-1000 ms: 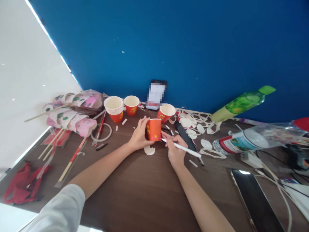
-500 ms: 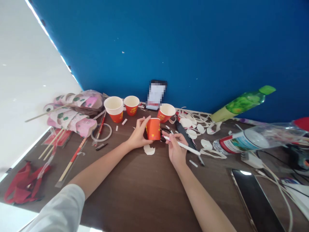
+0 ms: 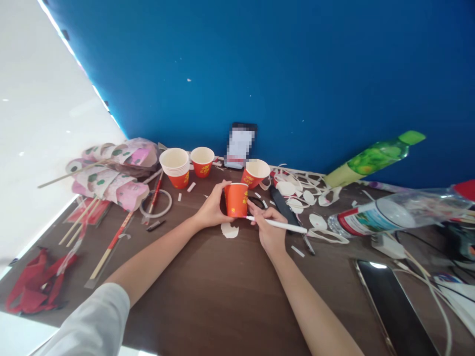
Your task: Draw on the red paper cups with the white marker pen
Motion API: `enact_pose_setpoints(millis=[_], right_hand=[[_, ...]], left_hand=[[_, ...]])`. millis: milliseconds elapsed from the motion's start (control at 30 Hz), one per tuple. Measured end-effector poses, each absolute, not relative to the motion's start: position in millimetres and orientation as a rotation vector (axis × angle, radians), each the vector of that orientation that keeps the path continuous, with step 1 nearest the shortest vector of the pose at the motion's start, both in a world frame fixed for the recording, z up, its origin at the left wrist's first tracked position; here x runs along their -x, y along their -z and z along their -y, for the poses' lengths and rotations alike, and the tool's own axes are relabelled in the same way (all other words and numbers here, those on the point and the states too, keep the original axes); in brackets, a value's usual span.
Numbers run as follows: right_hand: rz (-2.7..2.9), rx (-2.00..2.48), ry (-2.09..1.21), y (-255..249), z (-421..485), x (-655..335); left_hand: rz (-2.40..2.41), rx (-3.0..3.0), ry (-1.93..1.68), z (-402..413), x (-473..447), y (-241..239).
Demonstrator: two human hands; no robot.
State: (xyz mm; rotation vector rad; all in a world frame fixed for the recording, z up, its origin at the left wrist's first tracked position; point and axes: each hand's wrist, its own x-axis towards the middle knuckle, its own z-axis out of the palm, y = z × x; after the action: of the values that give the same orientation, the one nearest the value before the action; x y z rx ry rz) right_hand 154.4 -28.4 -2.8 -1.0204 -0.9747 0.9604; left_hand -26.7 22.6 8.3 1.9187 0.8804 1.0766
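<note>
My left hand grips a red paper cup from its left side, thumb low and fingers near the top. Between the fingers of my right hand is a white marker pen, its pink tip at the cup's lower right edge. Whether the tip touches the cup, I cannot tell. Just below the cup lies a torn round piece of white paper. Another red paper cup stands right behind the held one. Farther left are a stack of paper cups and a single cup.
A phone leans on the blue wall. Paper scraps and a dark utility knife lie to the right, near a green-capped bottle and a clear bottle. Another phone rests at front right; wrapped pink paper at left.
The marker's tip has come down and left to the cup's lower edge, and the pen lies flatter. The held cup has turned slightly, showing more yellow print on its right.
</note>
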Motion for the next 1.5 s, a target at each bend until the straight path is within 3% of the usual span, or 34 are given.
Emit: enact_pose_setpoints(millis=[433,1500], right_hand=[[0.983,1.108,-0.886,-3,29,-151],[0.813,0.942,-1.120,-9,26,-151]], left_hand=[[-0.864,-1.893,-1.102,-22,26,-7],[-0.823,-1.762,-0.999,-25,27,-12]])
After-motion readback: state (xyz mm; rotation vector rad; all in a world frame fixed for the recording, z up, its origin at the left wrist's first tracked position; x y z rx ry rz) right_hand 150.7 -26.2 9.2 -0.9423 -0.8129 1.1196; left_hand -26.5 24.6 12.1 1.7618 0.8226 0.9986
